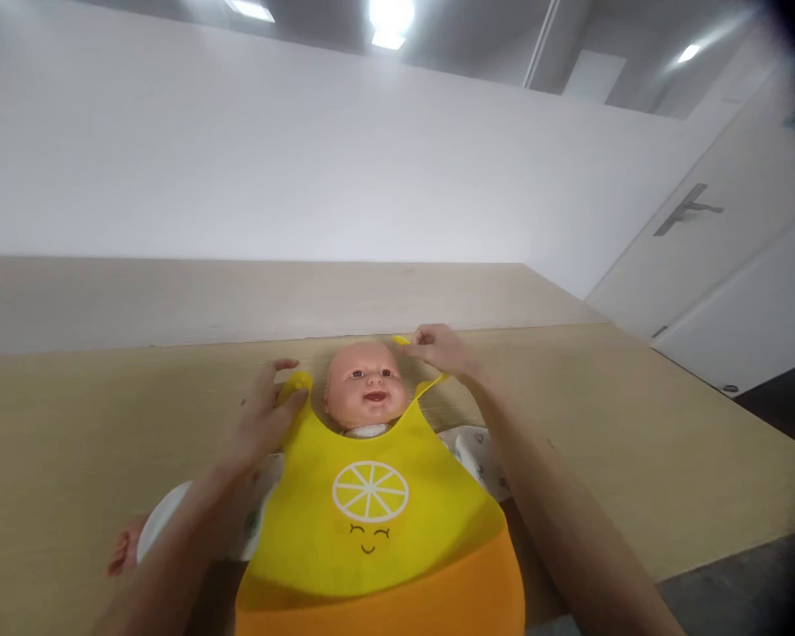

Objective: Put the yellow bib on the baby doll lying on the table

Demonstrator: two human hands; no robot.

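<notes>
A baby doll [364, 384] lies face up on the table, its head away from me. Over its chest is a yellow bib [371, 556] with a white citrus slice and a smiling face printed on it; an orange pocket [397, 609] forms the bottom. My left hand [268, 411] grips the bib's left neck strap beside the doll's head, thumb and fingers around its end. On the other side, my right hand [441, 347] pinches the right strap, whose tip sticks out past the fingers near the top of the head. The two strap ends are apart.
The wooden table [602, 424] runs back to a raised board [238, 300] and a white wall [271, 150]. One doll hand [124, 546] rests at the lower left, near my left forearm. A door with a metal handle [687, 209] stands at right, beyond the table edge.
</notes>
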